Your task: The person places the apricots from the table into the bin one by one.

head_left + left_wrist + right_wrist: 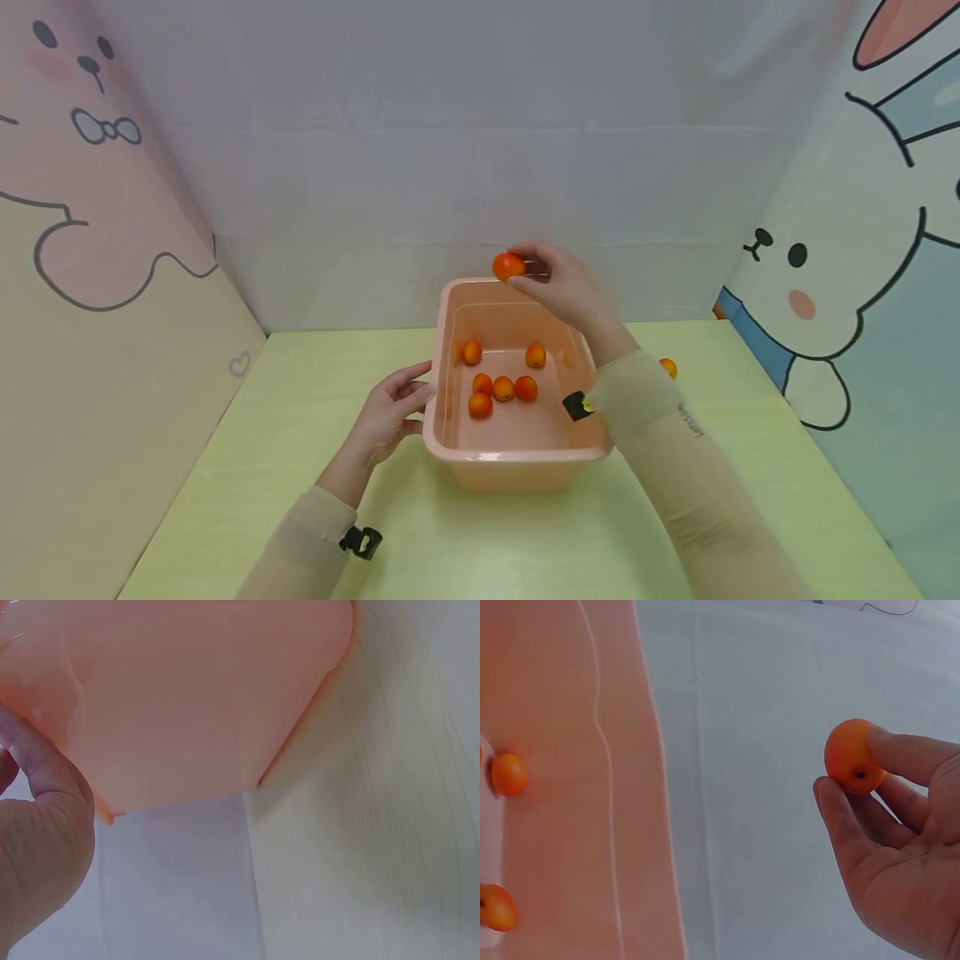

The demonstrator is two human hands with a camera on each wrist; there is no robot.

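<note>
My right hand (558,283) pinches a small round orange fruit (508,267) between thumb and fingertips, above the far rim of a pink plastic basin (517,456). In the right wrist view the held fruit (851,754) shows a dark spot on its skin. Several similar fruits (503,388) lie spread over the basin's floor. My left hand (386,415) holds the basin's left side, fingers bent at the rim. The left wrist view shows that hand (49,817) against the basin's outer wall (195,697); some fingertips are hidden.
The basin stands on a pale yellow-green table (300,392). Another orange fruit (668,367) sits on the table to the right, partly behind my right sleeve (652,400). A white wall sheet (360,183) rises behind, with cartoon-printed panels (810,275) at the sides.
</note>
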